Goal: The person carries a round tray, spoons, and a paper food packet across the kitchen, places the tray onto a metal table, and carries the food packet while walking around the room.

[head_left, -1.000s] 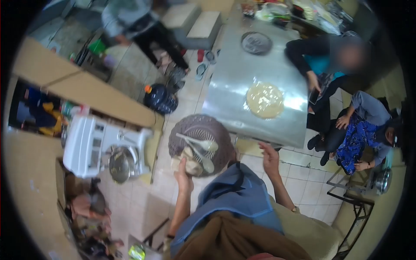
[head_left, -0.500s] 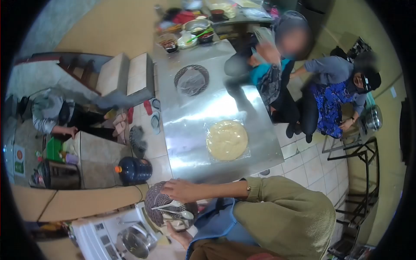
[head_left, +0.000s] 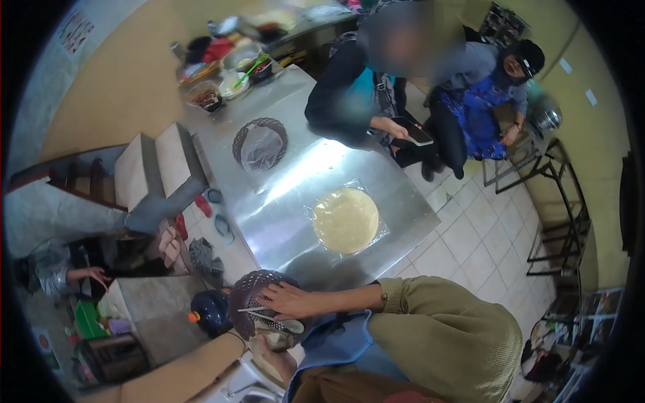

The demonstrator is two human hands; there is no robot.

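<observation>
A brown woven plastic basket (head_left: 250, 289) is tipped towards me at the near end of the metal table. My left hand (head_left: 277, 361) grips its lower side from below. Over the basket's opening lies my right hand (head_left: 287, 300), fingers stretched out and touching the things inside. Among these are a pale spoon (head_left: 291, 327) and a thin white-handled utensil (head_left: 254, 309); other contents cannot be made out. On the table rests a flat round of pale dough (head_left: 346, 220) on clear plastic sheet. Farther off stands a second woven basket (head_left: 238, 144) with a clear plastic bag in it.
The metal table (head_left: 282, 228) fills the middle. Bowls (head_left: 205, 96) and a green-handled utensil crowd its far left corner. One person holds a phone (head_left: 413, 132); another sits behind near a black metal rack (head_left: 561, 228). A dark water jug (head_left: 209, 312) stands at left; another person sits beyond.
My view has turned, so the table appears tilted and farther left. My right hand has moved from the basket's rim further over its opening. The person opposite has lowered their hands with the phone.
</observation>
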